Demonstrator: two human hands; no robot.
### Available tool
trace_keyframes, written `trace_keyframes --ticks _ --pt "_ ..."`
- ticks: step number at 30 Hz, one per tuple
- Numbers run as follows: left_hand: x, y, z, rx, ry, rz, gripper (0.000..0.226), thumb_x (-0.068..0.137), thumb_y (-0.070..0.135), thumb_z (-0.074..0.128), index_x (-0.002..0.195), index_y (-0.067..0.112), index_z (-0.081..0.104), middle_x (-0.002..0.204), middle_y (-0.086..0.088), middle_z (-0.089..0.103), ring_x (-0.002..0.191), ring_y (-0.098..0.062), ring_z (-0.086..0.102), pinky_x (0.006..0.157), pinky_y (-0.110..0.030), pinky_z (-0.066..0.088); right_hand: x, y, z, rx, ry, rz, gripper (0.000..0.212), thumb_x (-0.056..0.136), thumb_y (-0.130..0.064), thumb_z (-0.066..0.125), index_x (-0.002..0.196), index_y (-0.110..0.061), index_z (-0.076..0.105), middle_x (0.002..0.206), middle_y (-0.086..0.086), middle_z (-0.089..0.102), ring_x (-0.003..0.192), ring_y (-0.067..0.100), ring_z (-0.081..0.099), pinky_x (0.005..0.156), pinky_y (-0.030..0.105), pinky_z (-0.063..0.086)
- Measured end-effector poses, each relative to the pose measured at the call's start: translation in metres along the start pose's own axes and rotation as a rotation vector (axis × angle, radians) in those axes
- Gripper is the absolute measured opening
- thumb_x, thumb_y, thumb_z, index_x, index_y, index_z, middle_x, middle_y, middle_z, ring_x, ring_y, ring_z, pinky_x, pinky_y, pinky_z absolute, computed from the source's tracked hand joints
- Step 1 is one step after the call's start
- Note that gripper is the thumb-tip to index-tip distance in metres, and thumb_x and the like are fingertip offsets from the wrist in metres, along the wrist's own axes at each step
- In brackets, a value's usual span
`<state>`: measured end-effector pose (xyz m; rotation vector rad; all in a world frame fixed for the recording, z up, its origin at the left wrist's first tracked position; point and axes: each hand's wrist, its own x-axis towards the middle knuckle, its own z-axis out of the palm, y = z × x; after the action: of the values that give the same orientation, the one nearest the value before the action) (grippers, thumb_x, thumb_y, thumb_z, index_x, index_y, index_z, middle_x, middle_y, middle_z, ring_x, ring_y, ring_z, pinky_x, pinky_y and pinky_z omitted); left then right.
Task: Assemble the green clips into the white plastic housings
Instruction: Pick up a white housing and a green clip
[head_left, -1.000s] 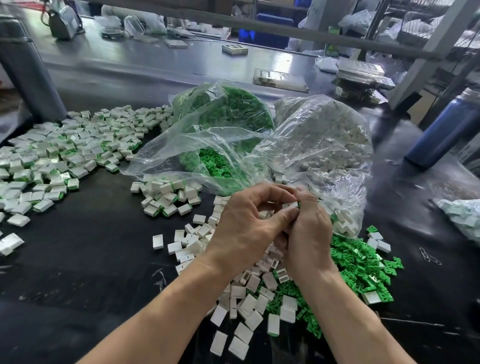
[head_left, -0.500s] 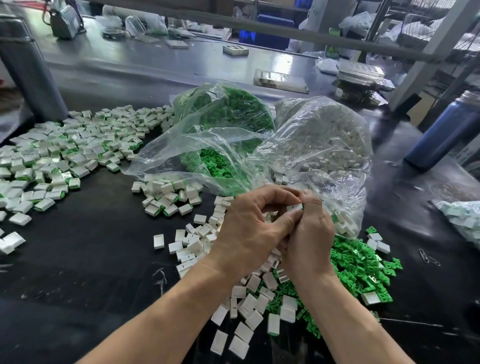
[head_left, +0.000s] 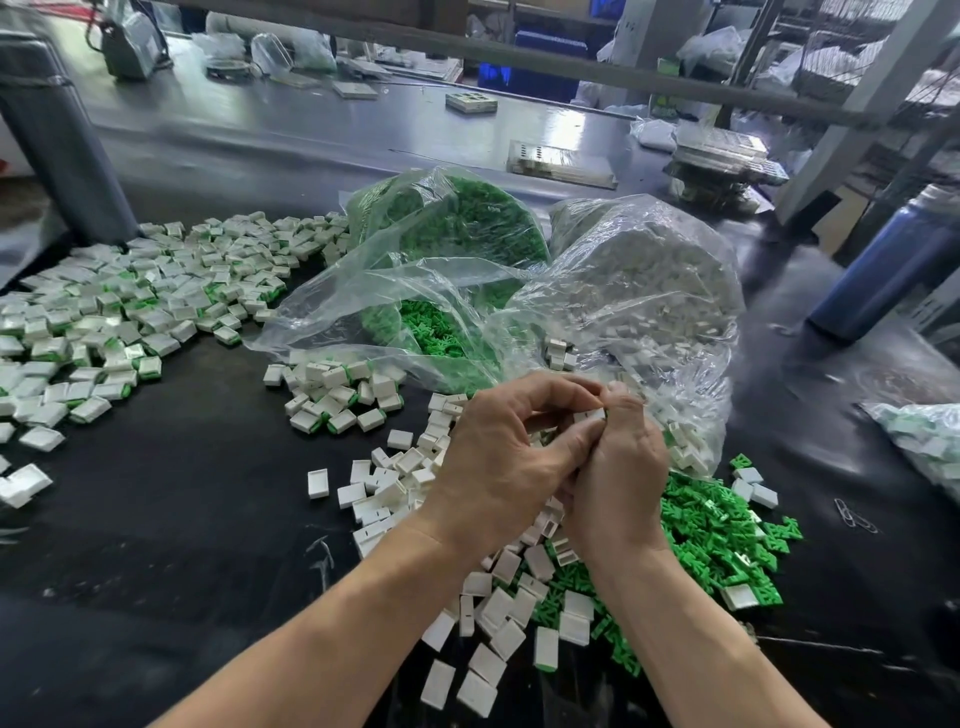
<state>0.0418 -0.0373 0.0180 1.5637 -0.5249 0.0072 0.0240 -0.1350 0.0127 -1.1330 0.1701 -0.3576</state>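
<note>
Since the earlier frames, both hands have held their place above the loose parts, with only slight finger adjustment. Left hand (head_left: 498, 467) and right hand (head_left: 618, 483) meet, fingertips pinched together on one white housing (head_left: 592, 415). Loose white housings (head_left: 498, 618) and green clips (head_left: 717, 535) lie beneath on the black table (head_left: 182, 519). Assembled units (head_left: 130, 306) are piled far left. Two clear bags (head_left: 639, 291) lie beyond.
</note>
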Motion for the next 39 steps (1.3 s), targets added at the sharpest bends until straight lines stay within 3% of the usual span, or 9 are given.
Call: trace_keyframes --ticks 7,9,12,14,18,22,33,39 --pt "0.0 -0.001 0.0 -0.008 -0.002 -0.003 0.011 0.092 0.004 0.075 0.103 0.006 0.076 0.117 0.005 0.076 0.105 -0.009 0.074 0.091 -0.031 0.062 0.001 0.0 0.0 -0.065 0.011 0.0 0.043 0.097 -0.041 0.044 0.074 -0.03 0.079 0.058 -0.005 0.062 0.052 0.013 0.056 0.048 0.032 0.043" --pt "0.0 -0.001 -0.002 -0.024 -0.009 -0.021 0.01 0.093 0.005 0.074 0.103 0.007 0.075 0.118 0.006 0.076 0.104 -0.009 0.074 0.087 -0.031 0.063 0.0 -0.001 0.001 -0.098 -0.004 -0.01 0.045 0.102 -0.042 0.044 0.078 -0.029 0.08 0.063 -0.003 0.068 0.057 0.013 0.064 0.046 0.03 0.05" --pt "0.001 -0.003 -0.006 -0.092 -0.012 -0.063 0.009 0.093 0.003 0.073 0.102 0.006 0.073 0.115 0.004 0.076 0.098 -0.016 0.076 0.08 -0.034 0.065 -0.002 -0.004 -0.003 -0.206 -0.026 -0.046 0.054 0.111 -0.047 0.04 0.077 -0.031 0.079 0.055 -0.005 0.06 0.045 0.006 0.053 0.037 0.021 0.039" --pt "0.003 -0.005 -0.013 -0.076 0.013 -0.081 0.009 0.093 0.007 0.074 0.102 0.009 0.073 0.108 0.001 0.077 0.096 -0.02 0.076 0.084 -0.037 0.064 -0.002 -0.008 -0.008 -0.327 -0.059 -0.098 0.057 0.109 -0.053 0.037 0.075 -0.03 0.076 0.056 -0.001 0.057 0.046 0.009 0.049 0.037 0.022 0.037" --pt "0.006 -0.008 -0.027 0.019 0.08 -0.075 0.01 0.092 0.016 0.076 0.099 0.023 0.072 0.095 0.009 0.075 0.092 -0.008 0.071 0.085 -0.028 0.061 0.003 -0.019 -0.024 -0.428 -0.148 -0.189 0.034 0.104 -0.041 0.051 0.096 -0.016 0.073 0.078 0.006 0.069 0.059 0.015 0.057 0.044 0.024 0.043" --pt "0.007 -0.007 -0.028 0.05 0.098 -0.059 0.011 0.09 0.019 0.079 0.095 0.027 0.074 0.09 0.012 0.076 0.083 -0.004 0.071 0.077 -0.024 0.06 0.005 -0.02 -0.029 -0.472 -0.199 -0.206 0.014 0.092 -0.03 0.068 0.101 -0.021 0.076 0.082 0.008 0.073 0.065 0.017 0.062 0.049 0.026 0.05" --pt "0.007 -0.006 -0.029 -0.006 0.073 -0.102 0.013 0.087 0.012 0.08 0.097 0.017 0.074 0.087 0.005 0.075 0.077 -0.005 0.067 0.072 -0.021 0.055 0.008 -0.014 -0.034 -0.573 -0.239 -0.201 0.02 0.091 -0.038 0.064 0.099 -0.021 0.069 0.077 0.002 0.068 0.067 0.015 0.061 0.058 0.026 0.05" --pt "0.008 -0.008 -0.046 0.198 0.131 -0.152 0.01 0.088 0.013 0.079 0.094 0.019 0.073 0.084 0.007 0.074 0.074 0.001 0.069 0.067 -0.014 0.055 0.013 -0.013 -0.044 -0.663 -0.195 -0.214 0.013 0.091 -0.036 0.068 0.098 -0.026 0.074 0.082 -0.006 0.073 0.068 0.005 0.063 0.06 0.018 0.05"
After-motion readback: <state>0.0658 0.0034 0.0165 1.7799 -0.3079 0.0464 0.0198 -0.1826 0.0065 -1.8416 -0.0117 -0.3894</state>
